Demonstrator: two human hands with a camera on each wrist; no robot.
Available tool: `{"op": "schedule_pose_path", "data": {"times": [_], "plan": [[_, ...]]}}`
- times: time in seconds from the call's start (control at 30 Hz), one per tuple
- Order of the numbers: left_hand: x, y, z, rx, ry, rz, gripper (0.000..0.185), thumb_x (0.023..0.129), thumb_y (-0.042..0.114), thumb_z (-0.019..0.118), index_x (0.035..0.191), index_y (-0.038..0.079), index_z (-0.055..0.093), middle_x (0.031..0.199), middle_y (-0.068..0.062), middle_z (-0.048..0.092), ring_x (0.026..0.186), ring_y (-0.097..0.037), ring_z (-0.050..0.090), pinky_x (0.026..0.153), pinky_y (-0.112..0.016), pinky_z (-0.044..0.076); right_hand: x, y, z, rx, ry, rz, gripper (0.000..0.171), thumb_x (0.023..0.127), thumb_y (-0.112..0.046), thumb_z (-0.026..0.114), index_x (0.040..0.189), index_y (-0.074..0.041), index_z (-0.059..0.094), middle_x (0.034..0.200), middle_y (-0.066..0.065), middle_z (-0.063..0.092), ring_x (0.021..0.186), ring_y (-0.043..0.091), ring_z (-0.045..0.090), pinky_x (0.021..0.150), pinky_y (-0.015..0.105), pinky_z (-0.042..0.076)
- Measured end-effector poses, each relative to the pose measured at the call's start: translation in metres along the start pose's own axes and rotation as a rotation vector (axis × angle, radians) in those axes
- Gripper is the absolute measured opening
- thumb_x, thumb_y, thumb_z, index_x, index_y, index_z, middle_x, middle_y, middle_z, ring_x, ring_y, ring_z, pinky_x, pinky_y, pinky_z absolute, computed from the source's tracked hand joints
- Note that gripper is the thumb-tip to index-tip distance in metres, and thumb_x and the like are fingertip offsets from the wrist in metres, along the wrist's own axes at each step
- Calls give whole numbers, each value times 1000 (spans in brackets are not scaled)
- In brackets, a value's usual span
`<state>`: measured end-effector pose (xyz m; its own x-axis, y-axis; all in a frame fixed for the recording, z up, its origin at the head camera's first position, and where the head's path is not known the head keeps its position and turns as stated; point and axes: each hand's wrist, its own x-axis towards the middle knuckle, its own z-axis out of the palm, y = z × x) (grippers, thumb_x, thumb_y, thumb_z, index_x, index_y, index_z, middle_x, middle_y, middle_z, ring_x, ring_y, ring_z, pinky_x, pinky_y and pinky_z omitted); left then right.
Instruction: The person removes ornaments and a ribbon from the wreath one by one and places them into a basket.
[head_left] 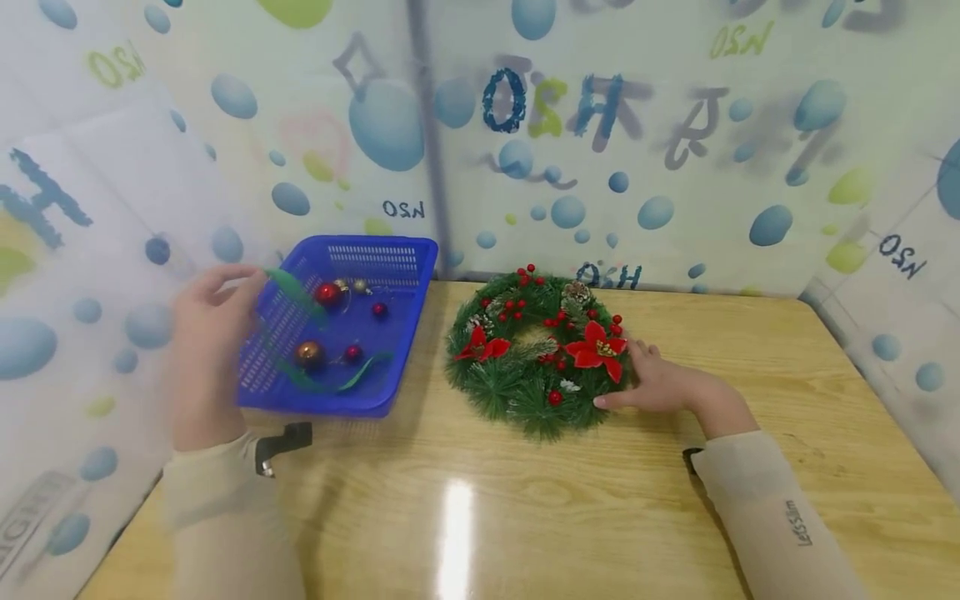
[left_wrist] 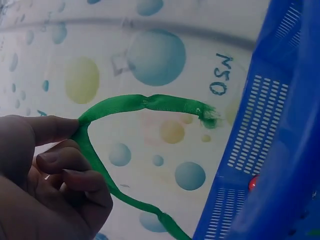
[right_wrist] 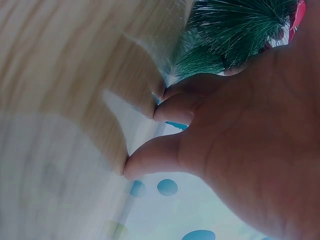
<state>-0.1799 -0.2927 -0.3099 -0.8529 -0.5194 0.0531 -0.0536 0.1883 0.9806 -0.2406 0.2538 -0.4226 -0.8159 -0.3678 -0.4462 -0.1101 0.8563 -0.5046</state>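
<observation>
Left grip: my left hand (head_left: pixel 206 321) pinches the green ribbon (left_wrist: pixel 145 103) between thumb and curled fingers, held up at the near-left edge of the blue basket (head_left: pixel 390 250).
Right grip: my right hand (head_left: pixel 660 385) lies loose and open, fingertips on the bench (head_left: pixel 525 517), touching the wreath (head_left: pixel 525 392) at its right rim.
Doing it well: I judge I should keep the pinch firm and lift the trailing end free of the baubles (head_left: pixel 327 293) while steadying the wreath.
Ribbon: narrow, flat, limp, with a frayed tip.
</observation>
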Motion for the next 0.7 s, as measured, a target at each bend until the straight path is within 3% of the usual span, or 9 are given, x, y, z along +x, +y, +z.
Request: {"op": "schedule_pose_path", "data": {"times": [0.1, 0.17, 0.33, 0.7], "plan": [[8, -9, 12, 234, -12, 39, 31, 101, 50, 69, 123, 30, 74, 103, 15, 73, 85, -5, 59, 74, -22, 48, -1, 1, 0, 6, 2, -4, 141, 89, -74, 72, 166, -2, -21, 173, 34, -17, 157, 60, -19, 122, 81, 4], [13, -15, 20, 313, -21, 59, 36, 102, 52, 66, 127, 27, 74, 110, 9, 70, 88, -6, 58, 74, -23, 48, -1, 1, 1, 5, 2, -8, 141, 89, -74, 72, 166, -2, -21, 173, 34, -17, 157, 60, -18, 122, 81, 4], [18, -27, 33, 351, -61, 80, 45, 104, 49, 64, 134, 16, 72, 114, 2, 66, 89, -8, 58, 72, -24, 49, 0, 1, 1, -2, -2, -7, 141, 88, -75, 71, 166, -2, -21, 173, 34, -18, 157, 60, -19, 122, 81, 3], [21, -35, 40, 413, -141, 68, 48, 107, 48, 57, 137, 12, 70, 120, -12, 64, 92, -20, 57, 70, -27, 50, 3, 2, 1, -22, 9, -11, 142, 87, -78, 70, 166, -1, -20, 173, 35, -15, 157, 62, -17, 122, 81, 3]]}}
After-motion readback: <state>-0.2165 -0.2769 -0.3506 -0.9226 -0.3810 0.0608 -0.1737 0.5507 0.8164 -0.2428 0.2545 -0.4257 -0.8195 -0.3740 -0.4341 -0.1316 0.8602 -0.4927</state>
